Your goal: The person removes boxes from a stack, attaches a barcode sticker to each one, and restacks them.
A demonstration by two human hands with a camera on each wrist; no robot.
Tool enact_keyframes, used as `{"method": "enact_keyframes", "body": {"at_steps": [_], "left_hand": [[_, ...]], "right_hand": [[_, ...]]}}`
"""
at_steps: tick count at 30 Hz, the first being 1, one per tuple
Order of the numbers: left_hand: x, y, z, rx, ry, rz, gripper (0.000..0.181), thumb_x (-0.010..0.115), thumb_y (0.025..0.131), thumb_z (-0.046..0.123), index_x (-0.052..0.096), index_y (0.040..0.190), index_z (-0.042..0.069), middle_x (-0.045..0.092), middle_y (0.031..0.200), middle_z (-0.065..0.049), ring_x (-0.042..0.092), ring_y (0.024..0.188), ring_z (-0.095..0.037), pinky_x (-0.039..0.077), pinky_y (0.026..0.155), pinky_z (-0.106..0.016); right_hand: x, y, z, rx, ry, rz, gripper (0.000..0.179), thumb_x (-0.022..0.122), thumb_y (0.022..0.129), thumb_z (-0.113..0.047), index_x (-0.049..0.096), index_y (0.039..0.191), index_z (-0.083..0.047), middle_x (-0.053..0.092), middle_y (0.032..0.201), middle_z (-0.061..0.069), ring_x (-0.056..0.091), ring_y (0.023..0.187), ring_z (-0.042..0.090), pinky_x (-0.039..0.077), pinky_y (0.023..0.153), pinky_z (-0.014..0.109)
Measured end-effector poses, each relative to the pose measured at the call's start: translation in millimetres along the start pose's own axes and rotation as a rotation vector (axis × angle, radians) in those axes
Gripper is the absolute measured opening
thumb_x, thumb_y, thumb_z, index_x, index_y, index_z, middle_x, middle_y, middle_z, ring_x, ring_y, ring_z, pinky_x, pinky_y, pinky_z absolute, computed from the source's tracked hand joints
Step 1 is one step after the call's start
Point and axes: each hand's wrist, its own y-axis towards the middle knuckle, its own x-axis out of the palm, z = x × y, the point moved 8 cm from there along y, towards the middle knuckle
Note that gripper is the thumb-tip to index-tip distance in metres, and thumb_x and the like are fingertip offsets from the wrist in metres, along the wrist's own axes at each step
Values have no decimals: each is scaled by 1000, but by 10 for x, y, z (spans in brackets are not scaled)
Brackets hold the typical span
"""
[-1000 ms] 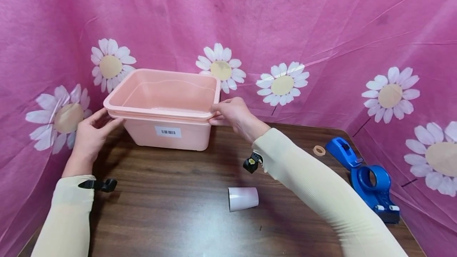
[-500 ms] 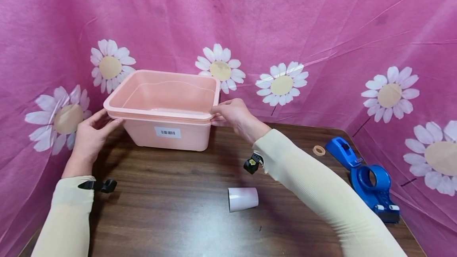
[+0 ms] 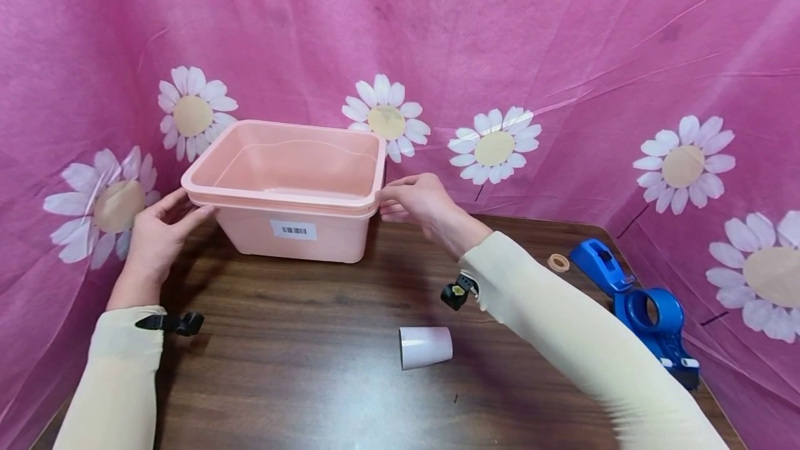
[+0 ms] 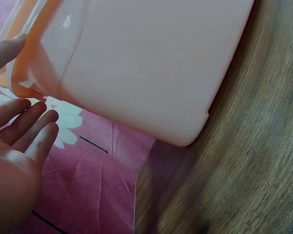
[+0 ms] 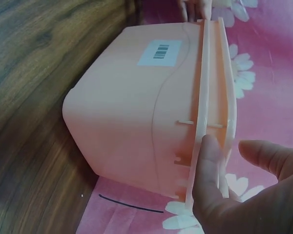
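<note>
Two pale pink plastic bins stand nested at the back left of the table. The upper bin shows its rim just over the rim of the lower bin, which carries a barcode label. My left hand is at the front left corner; in the left wrist view its thumb touches the rim and the other fingers lie loosely extended under the corner. At the right end is my right hand. The right wrist view shows one of its fingers along the rim edges and its thumb apart from them.
A white cup lies on its side on the brown wooden table. Toward the right edge are a tan ring, a small blue tape dispenser and a larger blue tape dispenser. Pink flowered cloth hangs behind.
My right hand has drawn slightly to the right, its thumb coming off the upper rim. The left hand and the bins have stayed in place.
</note>
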Motion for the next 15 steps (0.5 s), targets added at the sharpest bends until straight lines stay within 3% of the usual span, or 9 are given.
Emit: {"method": "enact_keyframes", "body": {"at_steps": [5, 10, 13, 15], "left_hand": [[13, 5, -5, -5, 11, -6, 64, 84, 99, 3, 61, 159, 2, 79, 111, 28, 71, 105, 11, 54, 89, -1], [-19, -11, -13, -15, -72, -9, 47, 81, 100, 0, 75, 143, 17, 82, 109, 24, 74, 101, 10, 57, 87, -3], [-90, -29, 32, -4, -91, 33, 38, 78, 103, 3, 80, 136, 23, 82, 109, 25, 74, 99, 12, 56, 89, -2], [-145, -47, 92, 16, -82, 61, 38, 76, 105, 7, 79, 141, 20, 81, 111, 26, 73, 103, 13, 53, 93, -1]], "right_hand": [[-146, -103, -3, -27, -58, -8, 47, 74, 105, -6, 63, 148, 9, 74, 140, 32, 79, 93, 20, 65, 108, 46], [-319, -166, -18, -42, -82, -4, 47, 75, 105, -10, 64, 148, 7, 73, 144, 29, 79, 100, 20, 66, 107, 42], [-428, -205, -30, -50, -92, -11, 48, 74, 107, -12, 63, 150, 6, 70, 149, 28, 79, 97, 16, 66, 108, 42], [-497, -240, -34, -59, -102, -19, 49, 73, 108, -13, 62, 152, 6, 69, 151, 28, 79, 95, 14, 66, 108, 41]]}}
